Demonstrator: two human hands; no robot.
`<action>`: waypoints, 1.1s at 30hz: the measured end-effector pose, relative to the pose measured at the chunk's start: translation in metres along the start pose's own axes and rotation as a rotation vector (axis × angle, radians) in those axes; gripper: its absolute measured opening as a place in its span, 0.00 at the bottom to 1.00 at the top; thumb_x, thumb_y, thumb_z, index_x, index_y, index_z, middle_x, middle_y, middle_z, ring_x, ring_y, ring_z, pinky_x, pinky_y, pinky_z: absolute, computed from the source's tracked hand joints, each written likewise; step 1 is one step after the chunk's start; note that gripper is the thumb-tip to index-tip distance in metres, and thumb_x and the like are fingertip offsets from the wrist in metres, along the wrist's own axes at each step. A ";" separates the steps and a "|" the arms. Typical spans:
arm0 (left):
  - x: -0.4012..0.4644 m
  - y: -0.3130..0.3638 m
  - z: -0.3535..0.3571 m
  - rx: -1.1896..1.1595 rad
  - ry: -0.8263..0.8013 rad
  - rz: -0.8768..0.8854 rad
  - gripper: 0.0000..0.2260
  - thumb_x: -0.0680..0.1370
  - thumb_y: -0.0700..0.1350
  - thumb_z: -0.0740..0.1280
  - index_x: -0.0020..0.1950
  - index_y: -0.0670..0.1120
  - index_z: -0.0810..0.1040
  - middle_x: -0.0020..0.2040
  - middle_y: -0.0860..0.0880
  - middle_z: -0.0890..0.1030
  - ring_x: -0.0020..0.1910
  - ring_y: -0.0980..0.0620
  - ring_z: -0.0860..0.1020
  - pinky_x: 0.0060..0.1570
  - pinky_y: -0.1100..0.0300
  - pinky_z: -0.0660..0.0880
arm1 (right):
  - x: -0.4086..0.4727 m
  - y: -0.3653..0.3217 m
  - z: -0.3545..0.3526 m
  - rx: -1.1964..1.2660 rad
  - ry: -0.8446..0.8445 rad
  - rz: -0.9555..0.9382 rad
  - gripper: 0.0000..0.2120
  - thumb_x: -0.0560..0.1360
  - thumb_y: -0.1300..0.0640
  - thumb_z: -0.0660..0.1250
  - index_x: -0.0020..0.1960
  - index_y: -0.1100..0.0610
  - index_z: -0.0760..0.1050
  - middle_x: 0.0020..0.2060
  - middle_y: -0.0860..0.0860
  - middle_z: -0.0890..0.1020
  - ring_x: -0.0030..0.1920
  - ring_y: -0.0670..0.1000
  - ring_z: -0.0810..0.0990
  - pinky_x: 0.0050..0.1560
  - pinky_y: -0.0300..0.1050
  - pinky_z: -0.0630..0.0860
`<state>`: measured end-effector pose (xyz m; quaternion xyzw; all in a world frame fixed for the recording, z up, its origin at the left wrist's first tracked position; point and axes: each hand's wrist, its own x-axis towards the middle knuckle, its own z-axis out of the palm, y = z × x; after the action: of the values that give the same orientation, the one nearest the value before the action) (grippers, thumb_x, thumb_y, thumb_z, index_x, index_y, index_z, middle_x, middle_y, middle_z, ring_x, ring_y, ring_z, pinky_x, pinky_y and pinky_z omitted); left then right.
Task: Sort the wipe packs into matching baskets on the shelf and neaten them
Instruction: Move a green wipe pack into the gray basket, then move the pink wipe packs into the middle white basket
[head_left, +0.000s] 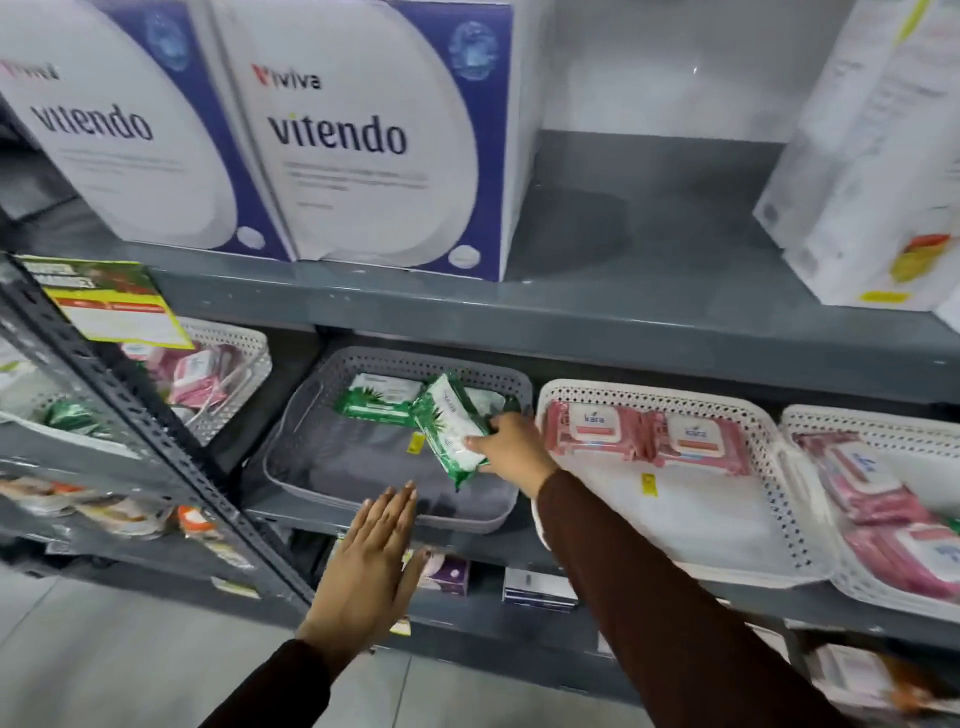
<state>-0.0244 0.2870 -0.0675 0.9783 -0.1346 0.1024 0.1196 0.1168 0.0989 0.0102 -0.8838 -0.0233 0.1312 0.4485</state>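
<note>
r hand (511, 447): gripping green pack (453, 431) over grey basket (291, 415) back edge
l hand (371, 566): fingers flat, empty
done: pink packs (649, 431) in white basket (675, 519)
left: mixed basket (244, 374), approx half

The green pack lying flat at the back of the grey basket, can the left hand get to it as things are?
Probably yes. The left hand hovers open and empty before the grey basket, whose front half is bare. The green pack at the back lies uncovered on its left side; the right hand and its tilted pack crowd only the right.

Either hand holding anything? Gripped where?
Right hand holds a green wipe pack by its right edge, tilted over the grey basket. Left hand is open and holds nothing.
</note>
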 end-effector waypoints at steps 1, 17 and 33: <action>-0.001 -0.002 0.000 -0.011 0.006 0.011 0.28 0.82 0.56 0.53 0.77 0.42 0.60 0.77 0.46 0.61 0.77 0.51 0.56 0.75 0.51 0.52 | 0.005 -0.001 0.013 -0.089 0.037 0.010 0.19 0.76 0.58 0.70 0.62 0.68 0.73 0.54 0.63 0.82 0.48 0.59 0.83 0.45 0.38 0.80; 0.035 0.092 0.020 -0.145 -0.021 0.264 0.28 0.82 0.58 0.52 0.77 0.42 0.58 0.77 0.47 0.59 0.77 0.49 0.54 0.74 0.54 0.49 | -0.061 0.057 -0.081 0.077 0.551 -0.217 0.03 0.75 0.64 0.66 0.48 0.60 0.78 0.40 0.56 0.84 0.40 0.52 0.81 0.44 0.40 0.76; 0.078 0.270 0.075 -0.141 -0.055 0.462 0.27 0.82 0.58 0.52 0.76 0.43 0.62 0.77 0.48 0.62 0.77 0.48 0.54 0.73 0.50 0.53 | -0.142 0.294 -0.310 -0.288 0.428 0.605 0.24 0.60 0.52 0.79 0.53 0.58 0.78 0.48 0.54 0.85 0.47 0.56 0.83 0.53 0.48 0.80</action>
<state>-0.0156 -0.0040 -0.0648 0.9133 -0.3646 0.0905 0.1572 0.0359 -0.3425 -0.0203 -0.9120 0.3140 0.0657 0.2556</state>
